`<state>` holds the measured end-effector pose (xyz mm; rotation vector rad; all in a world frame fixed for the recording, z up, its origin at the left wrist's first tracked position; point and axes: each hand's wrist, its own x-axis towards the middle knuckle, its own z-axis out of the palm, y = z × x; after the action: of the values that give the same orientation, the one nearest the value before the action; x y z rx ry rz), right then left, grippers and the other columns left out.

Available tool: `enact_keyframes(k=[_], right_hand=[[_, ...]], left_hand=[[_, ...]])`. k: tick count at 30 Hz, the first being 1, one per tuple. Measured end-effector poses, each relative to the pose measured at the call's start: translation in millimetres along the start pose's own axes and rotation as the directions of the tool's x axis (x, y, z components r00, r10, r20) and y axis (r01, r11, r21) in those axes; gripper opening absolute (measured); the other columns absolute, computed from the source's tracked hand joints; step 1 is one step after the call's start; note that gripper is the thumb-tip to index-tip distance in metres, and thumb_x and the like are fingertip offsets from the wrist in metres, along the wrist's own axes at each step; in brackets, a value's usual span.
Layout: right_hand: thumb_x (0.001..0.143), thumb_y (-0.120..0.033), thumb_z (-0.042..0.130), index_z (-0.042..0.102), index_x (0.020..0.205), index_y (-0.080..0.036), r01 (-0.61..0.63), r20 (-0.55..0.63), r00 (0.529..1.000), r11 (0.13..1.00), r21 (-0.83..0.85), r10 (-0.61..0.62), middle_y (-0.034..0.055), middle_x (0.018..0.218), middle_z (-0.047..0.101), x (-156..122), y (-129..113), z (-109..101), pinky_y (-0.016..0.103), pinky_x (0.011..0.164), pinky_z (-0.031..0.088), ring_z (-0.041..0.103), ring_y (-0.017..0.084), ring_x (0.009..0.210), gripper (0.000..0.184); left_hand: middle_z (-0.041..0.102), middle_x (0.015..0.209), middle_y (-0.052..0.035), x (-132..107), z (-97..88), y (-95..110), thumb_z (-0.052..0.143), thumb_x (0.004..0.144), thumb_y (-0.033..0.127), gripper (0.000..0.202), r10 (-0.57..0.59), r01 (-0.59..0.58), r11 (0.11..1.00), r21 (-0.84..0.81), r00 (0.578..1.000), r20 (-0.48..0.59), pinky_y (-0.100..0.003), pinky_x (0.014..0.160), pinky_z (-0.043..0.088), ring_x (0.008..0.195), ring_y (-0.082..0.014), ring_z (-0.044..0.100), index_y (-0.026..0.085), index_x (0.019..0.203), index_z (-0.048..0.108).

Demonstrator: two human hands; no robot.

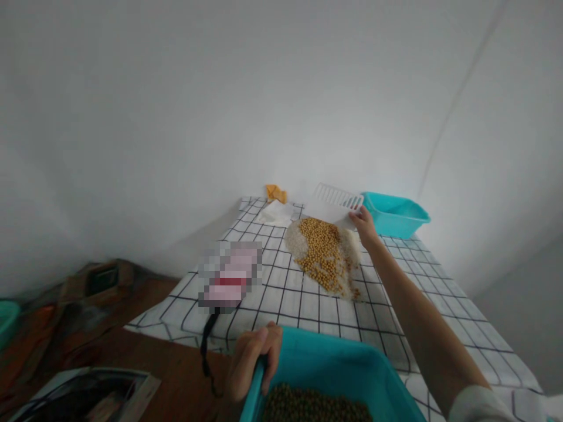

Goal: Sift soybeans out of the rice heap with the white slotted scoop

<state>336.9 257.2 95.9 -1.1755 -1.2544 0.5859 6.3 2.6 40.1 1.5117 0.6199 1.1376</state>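
Teal near basin [328, 353] holding dark beans [316, 405], with yellow beans [320, 245] loose beyond.
Fingers of the left hand [259, 358] clasp its rim; past a pixelated object [233, 275] on the table [275, 296], yellow beans and pale grains [296, 239] lie heaped outside any container (how much is already gathered, I cannot tell). Beyond them, the right hand [364, 226] grasps a white slotted scoop [329, 211], the turquoise far basin [396, 224] crowding that side; leftward sit a white cloth [276, 214] and something orange [275, 193].

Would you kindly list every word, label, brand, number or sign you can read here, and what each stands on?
There are none that can be read.
Pinkish object on the checked cloth: pixelated, so any lettering is unreadable.
Near turquoise tub and white slotted tool: no legible marks.
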Motion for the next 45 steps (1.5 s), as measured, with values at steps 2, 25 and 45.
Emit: enact_keyframes(k=[2, 25, 45], right_hand=[[0.099, -0.037, 0.067, 0.062, 0.131, -0.018, 0.006, 0.021, 1.000, 1.000, 0.002, -0.006, 0.0099, 0.130, 0.065, 4.2, 4.1, -0.5, 0.045, 0.090, 0.059, 0.068, 0.024, 0.108, 0.037], [0.076, -0.039, 0.079, 0.072, 0.112, -0.028, 0.033, 0.338, 0.936, 0.979, 0.202, -0.102, 0.0009, 0.113, 0.079, -1.1, 18.6, 1.5, 0.043, 0.101, 0.053, 0.070, 0.025, 0.104, 0.038], [0.071, -0.044, 0.081, 0.072, 0.105, -0.026, 0.009, -0.026, 1.000, 0.981, 0.196, -0.004, 0.0034, 0.104, 0.080, -79.0, -7.2, -70.4, 0.041, 0.086, 0.055, 0.072, 0.026, 0.091, 0.039]], left_hand=[[0.042, 0.039, -0.0033, -1.7, 1.5, -0.3, 0.024, 0.105, 0.043, 0.067, -0.001, -0.002, 0.997, -0.076, 0.999, -0.038, -0.047, 0.076, 0.038, 0.050, -0.0229, 0.043, 0.025, 0.043, 0.043], [0.043, 0.042, -0.0009, -4.8, 3.5, -1.4, 0.031, 0.105, 0.044, 0.069, -0.064, 0.051, 0.985, -0.163, 0.995, -0.076, -0.040, 0.077, 0.034, 0.053, -0.0208, 0.042, 0.025, 0.041, 0.048], [0.047, 0.041, 0.0004, -0.3, -0.9, 1.6, 0.041, 0.104, 0.051, 0.070, -0.113, 0.091, 0.967, -0.238, 0.991, -0.079, -0.038, 0.075, 0.034, 0.050, -0.0201, 0.037, 0.026, 0.041, 0.062]])
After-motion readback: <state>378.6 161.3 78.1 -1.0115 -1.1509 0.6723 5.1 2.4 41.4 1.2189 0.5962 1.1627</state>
